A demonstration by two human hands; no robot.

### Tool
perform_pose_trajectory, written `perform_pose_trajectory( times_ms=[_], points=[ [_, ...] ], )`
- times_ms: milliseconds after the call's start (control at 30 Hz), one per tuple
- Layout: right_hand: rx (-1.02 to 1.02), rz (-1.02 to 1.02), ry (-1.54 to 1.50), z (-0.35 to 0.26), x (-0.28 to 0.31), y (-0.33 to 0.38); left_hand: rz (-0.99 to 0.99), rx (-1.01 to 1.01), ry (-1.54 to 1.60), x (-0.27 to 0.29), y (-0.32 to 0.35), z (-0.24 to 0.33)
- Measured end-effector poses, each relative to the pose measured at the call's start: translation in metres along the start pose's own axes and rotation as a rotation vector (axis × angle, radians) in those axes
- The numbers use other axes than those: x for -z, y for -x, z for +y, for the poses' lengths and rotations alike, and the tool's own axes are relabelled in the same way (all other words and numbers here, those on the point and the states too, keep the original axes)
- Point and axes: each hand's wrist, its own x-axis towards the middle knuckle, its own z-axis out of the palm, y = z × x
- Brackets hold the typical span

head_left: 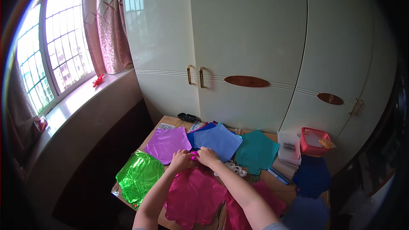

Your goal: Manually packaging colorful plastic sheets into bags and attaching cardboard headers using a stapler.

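Note:
Between my two hands, over the middle of the cardboard-covered table [128, 199], is a small bunched piece of shiny magenta foil [194, 156]. My left hand [182, 160] pinches it from one side and my right hand [207, 156] from the other, fingers closed; the fingertips are partly hidden. Just below them lies a large magenta foil sheet [194, 196] with a scalloped edge. A lilac sheet [166, 140] is beyond my left hand, and a periwinkle blue sheet [219, 140] lies beyond my right. Several white rings [239, 171] sit beside my right wrist.
Crinkled green foil [139, 174] covers the left corner. Rightward are a teal sheet [257, 151], a blue narrow pack [279, 176], a clear plastic box [289, 145], a red basket [313, 148] and dark blue sheets [312, 176]. A black object [187, 117] lies by the white wardrobe [251, 38].

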Motion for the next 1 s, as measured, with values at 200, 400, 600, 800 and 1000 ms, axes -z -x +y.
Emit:
perform_pose_trajectory(
  times_ms=[200, 400, 600, 800, 1000],
  points=[
    [-0.218, 0.074, -0.211, 0.016, -0.013, -0.01, 0.089, 0.008, 0.021, 0.005, -0.004, 0.011],
    [-0.292, 0.124, -0.283, 0.027, -0.017, -0.013, 0.102, -0.05, 0.046, 0.001, -0.015, 0.011],
    [-0.419, 0.036, -0.551, 0.038, -0.016, -0.021, -0.039, -0.183, -0.088, -0.014, -0.029, -0.003],
    [-0.52, 0.145, -1.099, 0.083, 0.001, -0.041, -0.218, -0.026, -0.142, -0.024, -0.052, -0.002],
    [-0.518, 0.457, -1.176, 0.141, 0.123, -0.04, -0.317, 0.009, -0.198, -0.009, -0.063, 0.007]
  ],
)
